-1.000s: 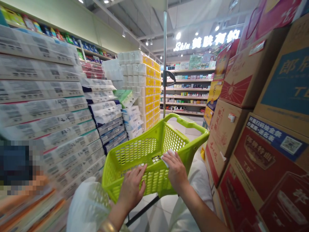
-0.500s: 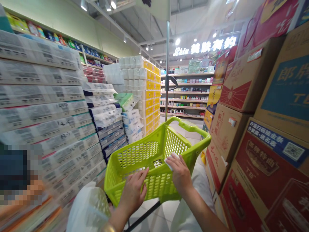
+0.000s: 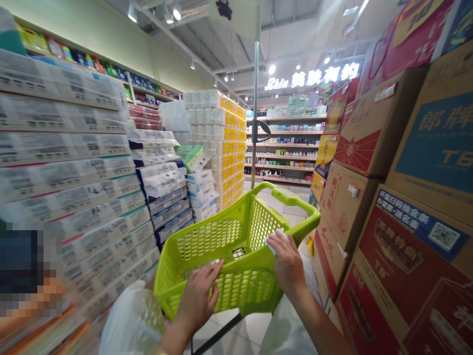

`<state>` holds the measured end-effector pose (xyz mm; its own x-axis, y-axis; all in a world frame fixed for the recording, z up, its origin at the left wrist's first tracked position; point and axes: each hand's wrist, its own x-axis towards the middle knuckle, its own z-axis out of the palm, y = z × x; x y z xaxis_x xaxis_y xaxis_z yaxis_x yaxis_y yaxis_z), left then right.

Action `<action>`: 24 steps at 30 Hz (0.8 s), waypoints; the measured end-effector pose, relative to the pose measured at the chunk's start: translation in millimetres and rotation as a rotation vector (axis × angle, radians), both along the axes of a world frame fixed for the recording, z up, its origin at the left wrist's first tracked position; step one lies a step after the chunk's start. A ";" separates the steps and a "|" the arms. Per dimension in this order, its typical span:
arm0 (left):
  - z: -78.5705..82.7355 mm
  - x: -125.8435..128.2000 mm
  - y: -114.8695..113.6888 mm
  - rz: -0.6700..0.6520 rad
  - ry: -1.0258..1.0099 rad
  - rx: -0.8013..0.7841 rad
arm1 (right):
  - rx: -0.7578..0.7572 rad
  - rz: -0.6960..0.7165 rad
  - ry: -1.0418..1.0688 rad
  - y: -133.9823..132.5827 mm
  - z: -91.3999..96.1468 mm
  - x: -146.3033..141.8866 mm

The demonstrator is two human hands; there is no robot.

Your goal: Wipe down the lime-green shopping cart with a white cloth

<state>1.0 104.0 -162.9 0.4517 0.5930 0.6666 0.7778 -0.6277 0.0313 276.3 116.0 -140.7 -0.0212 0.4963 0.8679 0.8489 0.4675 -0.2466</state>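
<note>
While the person stood in the narrow aisle, a lime-green plastic shopping basket (image 3: 236,268) sat right in front of them at waist height, its long axis running away from them, angled a bit to the right, with the far handle bar (image 3: 284,196) pointing down the aisle. The left hand (image 3: 197,301) was draped over the near rim, fingers (image 3: 207,281) curled down over the edge. The right hand (image 3: 288,261) was closed on the right rim, pressing a white tissue (image 3: 272,245) against it. There wasn't much room either side: the basket's right corner came just beside the stacked cardboard cartons (image 3: 373,128), and wrapped packs of toilet paper (image 3: 66,162) walled the left, with a white plastic bag (image 3: 131,320) hanging near the left wrist. Past the basket stood a metal pole (image 3: 254,113), and the tiled floor (image 3: 251,328) opened up towards the store shelves (image 3: 283,148).
</note>
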 end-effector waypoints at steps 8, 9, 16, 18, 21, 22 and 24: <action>-0.3 -8.2 0.4 0.028 -0.026 -0.014 | -0.039 0.095 -0.077 -2.3 -4.0 -21.5; -1.2 -10.6 1.1 0.029 -0.029 -0.018 | -0.039 0.097 -0.082 -2.9 -2.8 -19.7; -3.5 3.2 2.3 0.134 -0.108 0.008 | -0.015 0.064 -0.057 -5.7 0.5 -21.5; 1.2 23.9 1.4 0.141 -0.103 0.000 | -0.034 0.096 -0.080 -7.0 -2.6 -34.8; 9.2 56.9 2.8 0.058 -0.077 -0.040 | -0.065 0.140 -0.111 -8.6 -4.0 -46.8; 11.2 65.2 4.0 0.033 -0.072 -0.073 | -0.072 0.147 -0.117 -8.8 -2.9 -46.2; 13.7 75.1 6.9 0.028 -0.084 -0.155 | -0.074 0.140 -0.119 -8.7 1.2 -38.2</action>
